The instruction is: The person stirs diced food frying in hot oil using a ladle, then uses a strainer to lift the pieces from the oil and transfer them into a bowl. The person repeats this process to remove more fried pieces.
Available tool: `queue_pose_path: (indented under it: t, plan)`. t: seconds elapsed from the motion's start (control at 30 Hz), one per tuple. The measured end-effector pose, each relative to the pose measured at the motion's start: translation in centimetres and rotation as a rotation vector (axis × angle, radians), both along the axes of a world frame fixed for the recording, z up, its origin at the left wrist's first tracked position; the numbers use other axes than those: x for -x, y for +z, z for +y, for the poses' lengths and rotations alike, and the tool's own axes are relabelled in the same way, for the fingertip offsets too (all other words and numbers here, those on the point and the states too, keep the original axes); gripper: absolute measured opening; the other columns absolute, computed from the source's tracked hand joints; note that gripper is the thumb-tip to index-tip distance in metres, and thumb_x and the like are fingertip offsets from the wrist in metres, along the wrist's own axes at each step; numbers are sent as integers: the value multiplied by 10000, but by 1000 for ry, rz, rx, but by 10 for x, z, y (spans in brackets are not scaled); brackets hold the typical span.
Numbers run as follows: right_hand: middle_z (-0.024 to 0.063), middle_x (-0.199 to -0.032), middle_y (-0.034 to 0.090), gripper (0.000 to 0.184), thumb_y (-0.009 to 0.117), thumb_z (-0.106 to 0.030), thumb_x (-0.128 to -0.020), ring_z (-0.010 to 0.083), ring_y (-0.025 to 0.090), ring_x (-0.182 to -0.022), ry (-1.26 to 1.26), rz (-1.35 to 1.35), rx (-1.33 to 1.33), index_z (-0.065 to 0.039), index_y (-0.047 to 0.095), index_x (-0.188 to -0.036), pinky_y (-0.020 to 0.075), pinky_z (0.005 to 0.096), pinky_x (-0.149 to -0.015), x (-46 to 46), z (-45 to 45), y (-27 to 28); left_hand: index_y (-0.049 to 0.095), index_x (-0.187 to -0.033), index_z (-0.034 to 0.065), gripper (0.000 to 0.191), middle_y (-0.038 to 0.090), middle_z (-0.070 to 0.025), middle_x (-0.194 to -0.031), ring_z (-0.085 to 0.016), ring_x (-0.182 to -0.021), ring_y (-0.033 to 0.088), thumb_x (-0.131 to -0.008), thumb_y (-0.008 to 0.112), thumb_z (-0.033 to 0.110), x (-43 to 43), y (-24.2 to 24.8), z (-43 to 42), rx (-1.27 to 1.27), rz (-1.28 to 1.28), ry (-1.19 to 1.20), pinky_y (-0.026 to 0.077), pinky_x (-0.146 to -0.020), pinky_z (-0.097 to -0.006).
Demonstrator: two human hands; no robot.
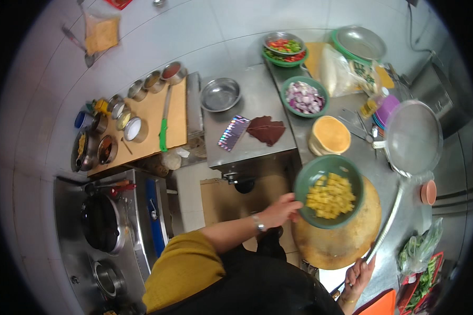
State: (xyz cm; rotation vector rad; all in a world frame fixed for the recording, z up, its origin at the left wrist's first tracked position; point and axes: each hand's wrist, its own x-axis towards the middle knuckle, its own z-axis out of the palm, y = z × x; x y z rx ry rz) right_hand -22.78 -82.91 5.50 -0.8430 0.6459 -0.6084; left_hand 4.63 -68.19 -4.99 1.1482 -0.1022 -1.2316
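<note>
My left hand (282, 211) grips the left rim of a green bowl (300, 177) that holds yellow diced pieces (331, 197). The bowl is over a round wooden chopping block (335, 246), whose back part it hides. My right hand (360, 277), at the lower right, is closed around the handle of a large round mesh strainer (414, 138); its long handle runs up along the right side of the block. Behind the green bowl stands a tub with an orange-yellow top (331, 135). A small orange cup (428, 192) stands to the right of the strainer's handle.
A bowl of chopped onion (305, 97), a steel bowl (220, 95) and a dark red cloth (266, 130) lie farther back. A green-handled knife (164, 134) rests on the left board among metal pots. A wok (102, 223) sits on the stove at left. An orange board (378, 303) is near my right hand.
</note>
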Motion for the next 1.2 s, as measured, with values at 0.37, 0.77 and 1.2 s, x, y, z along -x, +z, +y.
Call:
queue_pose_path:
  t: [0.37, 0.77, 1.2]
  plan:
    - [13, -632, 448, 544, 454, -9, -892, 61, 380, -404, 1015, 230, -66, -77, 277, -1402, 352, 183, -367, -208, 231, 4, 504, -1015, 66, 101, 614, -56, -876, -107, -680, 588, -925, 512, 111, -15, 61, 461, -143, -321, 1246, 493, -492, -222]
    - [8, -642, 459, 245, 465, -71, -896, 66, 403, -447, 1941, 366, -302, -34, 484, -1137, 330, 225, -381, -373, 561, 29, 499, -822, -13, 152, 570, -73, -724, -113, -575, 583, -911, 535, 105, -11, 119, 761, -907, -869, 1563, 499, -511, -245]
    - [13, -575, 427, 246, 467, -151, -905, 113, 414, -473, 2315, 672, -617, -78, 436, -673, 338, 255, -447, -524, 800, -9, 486, -1005, -23, 212, 478, -251, -1181, -421, -924, 566, -852, 555, 106, -88, 79, 881, -2029, -924, 1060, 507, -749, -450]
